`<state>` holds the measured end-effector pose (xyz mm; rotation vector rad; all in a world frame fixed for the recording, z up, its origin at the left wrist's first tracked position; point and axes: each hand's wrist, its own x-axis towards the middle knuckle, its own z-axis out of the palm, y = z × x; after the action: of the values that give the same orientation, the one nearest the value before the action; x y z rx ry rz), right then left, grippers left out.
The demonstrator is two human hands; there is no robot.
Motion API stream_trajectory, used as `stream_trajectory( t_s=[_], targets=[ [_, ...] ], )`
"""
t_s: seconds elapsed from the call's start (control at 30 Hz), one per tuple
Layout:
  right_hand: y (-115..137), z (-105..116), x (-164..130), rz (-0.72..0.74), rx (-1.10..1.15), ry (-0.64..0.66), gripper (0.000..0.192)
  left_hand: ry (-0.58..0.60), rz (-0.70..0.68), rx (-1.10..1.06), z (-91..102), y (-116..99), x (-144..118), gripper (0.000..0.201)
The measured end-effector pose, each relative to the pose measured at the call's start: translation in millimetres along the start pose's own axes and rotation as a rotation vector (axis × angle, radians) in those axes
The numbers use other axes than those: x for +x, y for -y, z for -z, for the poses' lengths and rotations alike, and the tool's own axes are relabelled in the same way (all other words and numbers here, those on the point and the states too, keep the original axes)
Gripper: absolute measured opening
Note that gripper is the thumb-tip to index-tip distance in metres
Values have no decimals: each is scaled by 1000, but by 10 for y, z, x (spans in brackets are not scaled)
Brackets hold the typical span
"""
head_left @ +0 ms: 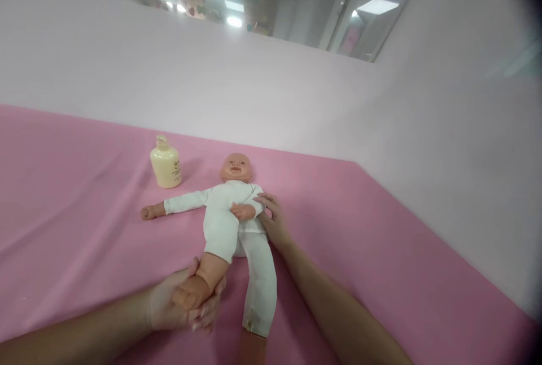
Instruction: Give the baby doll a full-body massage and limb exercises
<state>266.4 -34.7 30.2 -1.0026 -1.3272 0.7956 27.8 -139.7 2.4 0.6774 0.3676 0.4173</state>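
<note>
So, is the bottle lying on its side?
No, the bottle stands upright on the pink cloth, left of the doll and apart from both hands.

One plastic baby doll in white cloth clothes lies on the pink cloth-covered surface, near its back edge. One pale yellow plastic lotion bottle with a flip cap stands beside it, toward the back left. Two bare hands are in view: one left hand and one right hand, both at the doll.
</note>
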Motion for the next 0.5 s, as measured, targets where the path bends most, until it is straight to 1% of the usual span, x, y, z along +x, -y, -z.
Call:
stream_trajectory(
  t_s=[0.07,0.1,0.17,0.2,0.3,0.37,0.43,0.47,0.5],
  targets=[
    [-35,16,-3,61,-69,57,20,17,-52,-113,-49,-23,33,52],
    [-62,23,-3,59,-62,54,21,20,-74,-161,-72,-32,40,50],
    [-120,31,-4,9,-1,36,25,53,-75,-201,-97,-39,38,47],
    [-146,32,-4,-30,34,18,27,99,-56,-194,-97,-36,31,48],
    [-193,29,4,-117,114,-81,38,311,-2,-121,-68,-29,-16,54],
    [-206,32,21,-139,166,-146,44,429,78,-38,-54,-41,-62,56],
    [-222,46,47,-163,216,-215,50,465,188,86,-59,-65,-107,58],
    [-236,57,63,-170,226,-254,53,458,238,159,-65,-78,-123,59],
    [-253,68,80,-170,228,-291,55,421,244,222,-69,-90,-132,58]
  ],
)
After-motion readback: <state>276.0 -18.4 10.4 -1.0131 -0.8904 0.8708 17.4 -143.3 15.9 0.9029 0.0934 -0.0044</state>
